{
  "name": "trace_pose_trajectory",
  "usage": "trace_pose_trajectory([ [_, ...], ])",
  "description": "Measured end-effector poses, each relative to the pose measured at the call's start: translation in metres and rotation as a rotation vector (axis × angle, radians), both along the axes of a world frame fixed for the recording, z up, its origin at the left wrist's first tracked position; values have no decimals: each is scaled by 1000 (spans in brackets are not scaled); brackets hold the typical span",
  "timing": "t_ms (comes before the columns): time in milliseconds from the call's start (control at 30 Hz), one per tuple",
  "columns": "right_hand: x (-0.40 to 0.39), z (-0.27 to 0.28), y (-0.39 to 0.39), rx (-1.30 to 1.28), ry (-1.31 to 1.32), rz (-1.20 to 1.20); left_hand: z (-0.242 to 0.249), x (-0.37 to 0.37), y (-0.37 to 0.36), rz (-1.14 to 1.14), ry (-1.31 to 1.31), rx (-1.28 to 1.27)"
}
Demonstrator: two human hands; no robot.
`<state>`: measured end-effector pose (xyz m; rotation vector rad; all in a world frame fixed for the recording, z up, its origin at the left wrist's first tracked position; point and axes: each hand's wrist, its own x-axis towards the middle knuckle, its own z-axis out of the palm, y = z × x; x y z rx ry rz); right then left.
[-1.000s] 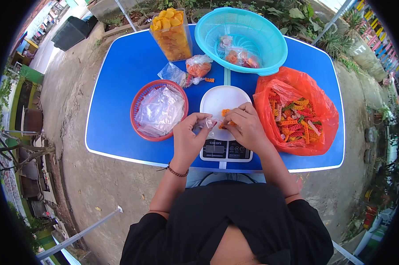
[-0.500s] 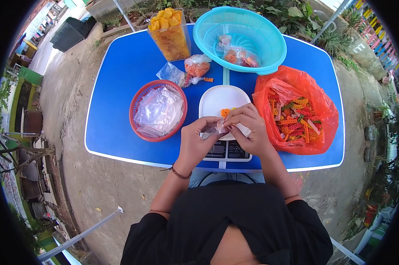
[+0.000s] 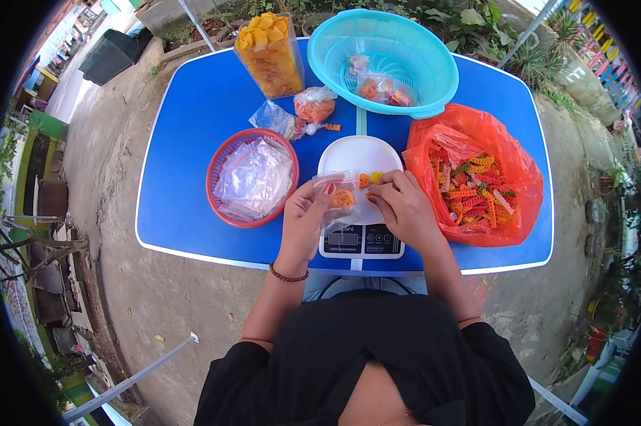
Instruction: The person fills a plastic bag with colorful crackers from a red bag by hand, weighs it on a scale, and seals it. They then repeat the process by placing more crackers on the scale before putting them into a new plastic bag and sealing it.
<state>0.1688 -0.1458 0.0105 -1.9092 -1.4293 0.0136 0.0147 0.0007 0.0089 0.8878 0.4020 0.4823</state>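
Observation:
My left hand [image 3: 305, 221] pinches a small clear zip bag [image 3: 344, 201] by its left side, thumb in front. An orange curly cracker piece [image 3: 343, 198] shows through the plastic. The bag is held over the left part of a white kitchen scale [image 3: 332, 150]. Above the right side of the pan, my right hand [image 3: 408, 211] has its thumb and fingertips pressed together; whatever they pinch is too small to make out. Just beyond those fingertips, orange and yellow cracker pieces [image 3: 370, 178] lie on the pan.
A red basket [image 3: 212, 177] of empty clear bags stands left. On the right sits a red plastic bag [image 3: 526, 181] of colourful crackers. Behind are a turquoise basket [image 3: 434, 64] with filled packets, a container of yellow chips [image 3: 274, 67] and tied plastic bags [image 3: 313, 106] on the blue table [image 3: 178, 135].
My hands have moved apart. The bag, bunched between both hands before, is now spread in my left hand with a cracker visible inside, while my right hand has shifted right over the pan.

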Motion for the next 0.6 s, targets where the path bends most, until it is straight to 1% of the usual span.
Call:
trace_pose_trajectory([
  [67,2,-7,3,76,53,3,2,0,0,-17,6,-12],
  [167,-1,6,3,128,475,-42,-8,0,2,-22,174,327],
  [267,-6,20,6,286,442,-40,9,-1,-5,-50,251,332],
  [367,-21,19,12,516,878,6,4,1,-10,-36,169,363],
  [467,-8,12,2,280,562,12,5,2,-11,-44,166,376],
  [567,1,19,7,312,190,132,2,1,-9,-63,131,439],
  [600,0,18,7,303,290,99,3,1,-10,-56,124,398],
])
